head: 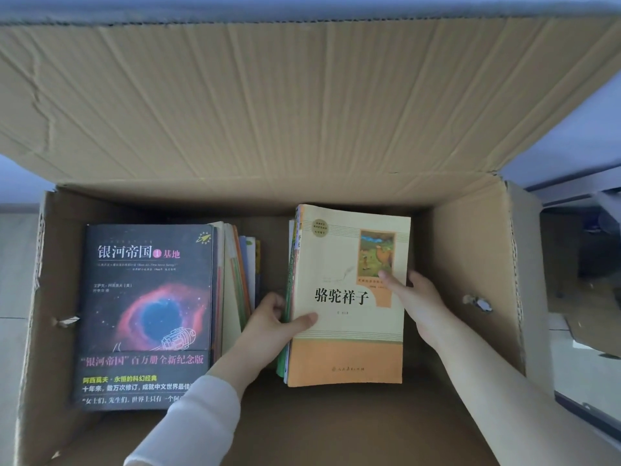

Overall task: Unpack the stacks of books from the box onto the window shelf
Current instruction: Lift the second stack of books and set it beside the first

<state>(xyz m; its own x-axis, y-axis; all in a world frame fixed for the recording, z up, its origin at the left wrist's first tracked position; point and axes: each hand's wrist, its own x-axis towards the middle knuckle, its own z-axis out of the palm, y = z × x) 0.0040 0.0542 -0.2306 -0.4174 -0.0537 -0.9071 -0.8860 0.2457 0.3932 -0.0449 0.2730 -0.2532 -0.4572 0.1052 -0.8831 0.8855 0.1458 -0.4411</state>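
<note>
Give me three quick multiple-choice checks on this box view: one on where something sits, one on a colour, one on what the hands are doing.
1. Where in the box is the dark space-cover book?
A. left side
B. right side
C. outside it

2. What colour is the bottom band of the cream book?
A. blue
B. orange
C. black

3. What is the state of the hands?
A. both empty
B. both gripping the cream book's stack
C. one on each stack

Answers: 1 A, it tops the left stack. 2 B, an orange band crosses its lower edge. 3 B, the left hand and right hand clasp its two sides.
</note>
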